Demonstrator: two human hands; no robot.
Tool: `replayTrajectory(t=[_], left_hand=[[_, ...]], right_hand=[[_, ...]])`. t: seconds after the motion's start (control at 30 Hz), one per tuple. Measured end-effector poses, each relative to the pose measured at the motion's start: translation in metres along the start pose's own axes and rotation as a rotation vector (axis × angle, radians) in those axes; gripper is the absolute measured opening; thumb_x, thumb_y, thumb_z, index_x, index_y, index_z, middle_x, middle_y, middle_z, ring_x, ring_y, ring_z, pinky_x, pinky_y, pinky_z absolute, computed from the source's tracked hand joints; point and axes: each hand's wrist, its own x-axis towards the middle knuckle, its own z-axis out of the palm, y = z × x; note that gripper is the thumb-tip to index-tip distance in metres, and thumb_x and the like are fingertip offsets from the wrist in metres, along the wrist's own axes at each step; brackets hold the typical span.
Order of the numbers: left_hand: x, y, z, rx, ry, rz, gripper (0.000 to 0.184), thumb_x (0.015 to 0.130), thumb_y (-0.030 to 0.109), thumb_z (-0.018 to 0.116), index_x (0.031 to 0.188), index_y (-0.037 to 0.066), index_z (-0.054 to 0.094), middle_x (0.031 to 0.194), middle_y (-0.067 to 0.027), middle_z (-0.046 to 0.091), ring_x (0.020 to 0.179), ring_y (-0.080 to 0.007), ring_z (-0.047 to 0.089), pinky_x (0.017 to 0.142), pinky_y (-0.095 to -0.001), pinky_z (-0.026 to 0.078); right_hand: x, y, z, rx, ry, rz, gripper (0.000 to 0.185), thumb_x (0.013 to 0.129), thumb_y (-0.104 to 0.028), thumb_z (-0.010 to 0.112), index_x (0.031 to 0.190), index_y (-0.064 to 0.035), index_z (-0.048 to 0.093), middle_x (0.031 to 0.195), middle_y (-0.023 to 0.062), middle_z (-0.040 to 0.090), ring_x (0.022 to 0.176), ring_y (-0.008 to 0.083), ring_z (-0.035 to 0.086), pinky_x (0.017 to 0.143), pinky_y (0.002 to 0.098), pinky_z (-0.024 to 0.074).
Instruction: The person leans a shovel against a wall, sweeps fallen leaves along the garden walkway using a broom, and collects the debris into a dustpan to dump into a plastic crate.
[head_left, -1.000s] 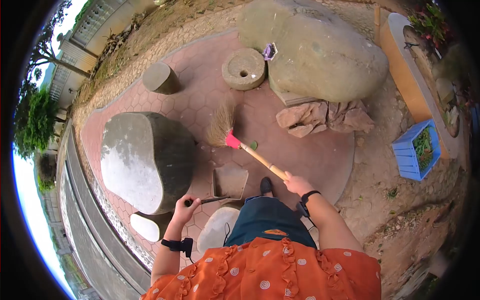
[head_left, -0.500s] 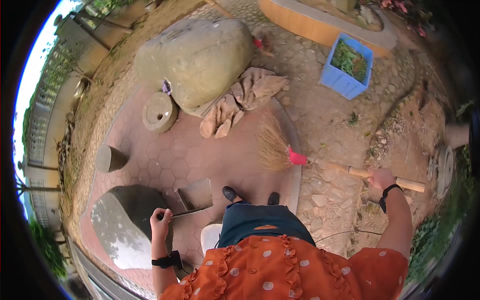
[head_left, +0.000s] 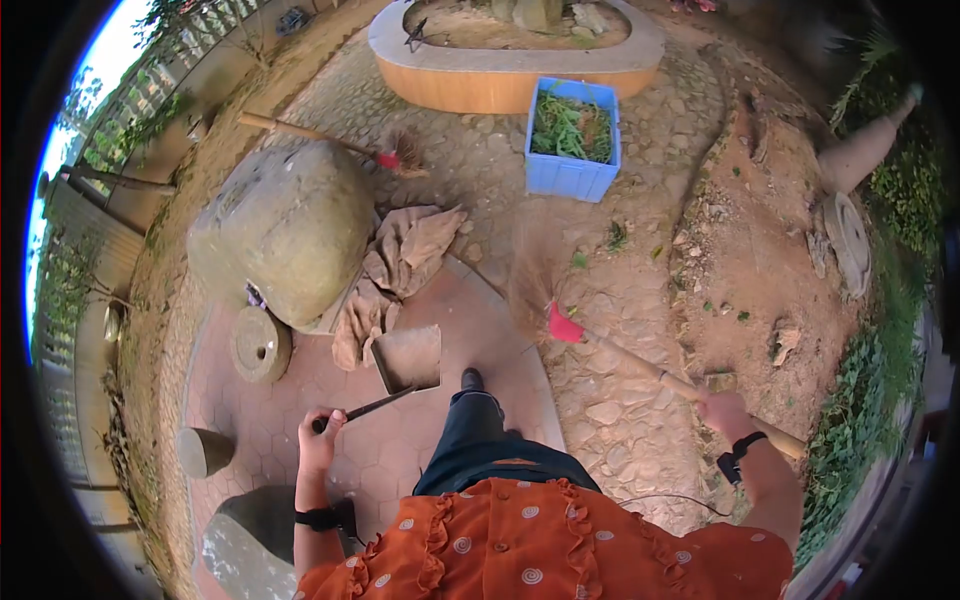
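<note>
My left hand (head_left: pixel 318 437) is closed around the dark handle of a dustpan (head_left: pixel 412 357), whose square metal pan is over the reddish paving ahead of my foot. Some dirt seems to lie in the pan, though I cannot make it out clearly. In my right hand (head_left: pixel 722 412) I grip the wooden stick of a straw broom (head_left: pixel 645 368) with a red binding. Its bristles (head_left: pixel 535 280) are blurred and point forward, over the stone path near the paving's edge.
A blue crate (head_left: pixel 572 178) of green plant cuttings stands before a curved planter (head_left: pixel 470 92). Left are a boulder (head_left: pixel 290 235), brown cloth (head_left: pixel 405 250), a round stone (head_left: pixel 260 345) and a stone stool (head_left: pixel 205 452). A second broom (head_left: pixel 310 132) lies behind the boulder.
I have stepped forward and the view has turned right, so the crate and boulder sit further left. The dustpan has moved ahead with me, and the broom has swung forward.
</note>
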Motion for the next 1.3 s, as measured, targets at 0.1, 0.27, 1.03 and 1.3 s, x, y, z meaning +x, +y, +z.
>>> replayTrajectory(t=[0.1,0.27,1.03,1.3], left_hand=[[0.066,0.013,0.037,-0.022,-0.166,0.021,0.016,0.094,0.014,0.070,0.087,0.001,0.066,0.086,-0.0056,0.071,0.084,-0.0121,0.062,0.080,-0.0273,0.048],[0.176,0.049,0.111,-0.006,-0.401,0.137,0.014,0.093,0.015,0.072,0.089,0.002,0.067,0.083,-0.0012,0.068,0.081,-0.0104,0.061,0.076,-0.0262,0.047],[0.353,0.117,0.523,0.432,-0.986,0.211,0.031,0.088,0.037,0.075,0.089,0.007,0.069,0.084,-0.0136,0.068,0.084,-0.0261,0.064,0.080,-0.0377,0.050],[0.335,0.129,0.647,0.466,-0.878,0.168,0.026,0.086,0.032,0.077,0.092,0.007,0.070,0.084,-0.0124,0.068,0.082,-0.0237,0.064,0.078,-0.0355,0.050]], right_hand=[[0.033,0.004,-0.003,0.023,-0.038,0.011,0.037,0.098,-0.041,0.052,0.127,-0.0175,0.049,0.100,0.0110,0.073,0.096,0.0320,0.071,0.082,0.0486,0.0532],[0.046,0.033,-0.064,0.029,-0.041,0.131,0.040,0.098,-0.044,0.052,0.131,-0.0225,0.050,0.099,0.0087,0.073,0.093,0.0308,0.071,0.077,0.0471,0.0541],[0.134,-0.014,0.018,1.262,-0.097,0.613,0.052,0.069,-0.044,0.088,0.083,0.0029,0.069,0.075,0.0161,0.072,0.065,0.0282,0.071,0.061,0.0391,0.0565],[0.401,0.188,-0.128,1.244,0.192,0.494,0.038,0.082,-0.016,0.071,0.114,-0.0010,0.059,0.105,0.0254,0.069,0.103,0.0402,0.068,0.084,0.0483,0.0564]])
